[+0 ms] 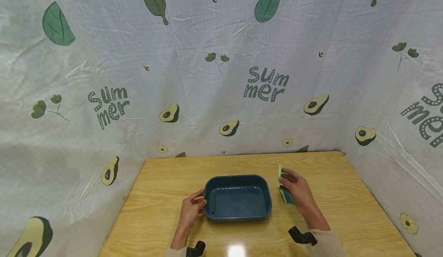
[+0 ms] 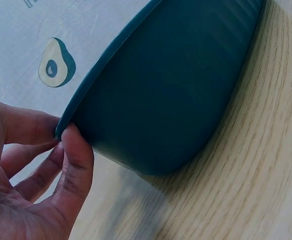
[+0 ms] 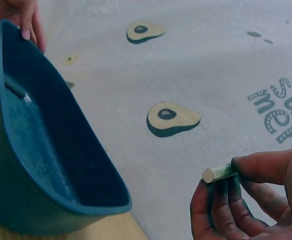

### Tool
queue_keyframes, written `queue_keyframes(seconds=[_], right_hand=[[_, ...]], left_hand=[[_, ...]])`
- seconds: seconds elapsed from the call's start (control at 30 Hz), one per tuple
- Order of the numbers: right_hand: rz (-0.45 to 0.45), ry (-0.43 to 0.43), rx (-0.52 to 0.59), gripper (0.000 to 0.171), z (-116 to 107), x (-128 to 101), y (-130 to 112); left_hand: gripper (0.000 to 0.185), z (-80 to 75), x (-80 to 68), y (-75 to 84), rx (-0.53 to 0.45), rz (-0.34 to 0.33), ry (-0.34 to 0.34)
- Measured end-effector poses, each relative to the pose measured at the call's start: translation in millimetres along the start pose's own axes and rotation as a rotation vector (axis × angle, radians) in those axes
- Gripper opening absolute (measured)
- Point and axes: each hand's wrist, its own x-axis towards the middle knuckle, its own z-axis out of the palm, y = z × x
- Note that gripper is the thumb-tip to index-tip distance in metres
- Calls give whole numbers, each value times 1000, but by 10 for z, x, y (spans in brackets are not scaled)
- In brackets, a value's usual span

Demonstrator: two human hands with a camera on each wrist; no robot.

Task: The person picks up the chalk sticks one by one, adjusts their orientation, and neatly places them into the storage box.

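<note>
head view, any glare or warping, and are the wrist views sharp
Head view: a bright glare patch on the table near the front edge, and wide-angle bending of the backdrop. Left wrist view: the blue tray is soft, with a blurred shadow beneath. Right wrist view: the stick in the right hand is fairly sharp.

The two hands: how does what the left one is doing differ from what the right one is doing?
The left hand pinches the rim of the dark blue tray at its left end; the right hand holds a pale stick between thumb and fingers, beside the tray but not touching it. The left hand grips something resting on the wooden table; the right hand is over a small pile of green and blue sticks. Both have curled fingers.
</note>
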Motion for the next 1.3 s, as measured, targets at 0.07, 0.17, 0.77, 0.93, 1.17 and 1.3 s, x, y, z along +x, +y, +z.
queue_keyframes(seconds=[0.07,0.17,0.77,0.93,1.17,1.3], right_hand=[[-15,-20,20,55,33,2,-20],[-23,-42,37,54,84,6,-43],[-14,-110,117,53,380,45,-66],[-7,-132,109,53,464,54,-77],[1,-163,104,53,623,69,-81],[-2,-200,106,55,714,77,-55]], left_hand=[[45,-2,-7,18,-4,-1,-7],[45,-2,-12,26,-12,-3,-8],[45,-6,27,-48,-3,5,11],[45,-5,24,-46,-7,5,8],[44,-4,21,-40,-7,7,5],[44,-5,20,-40,-6,7,4]])
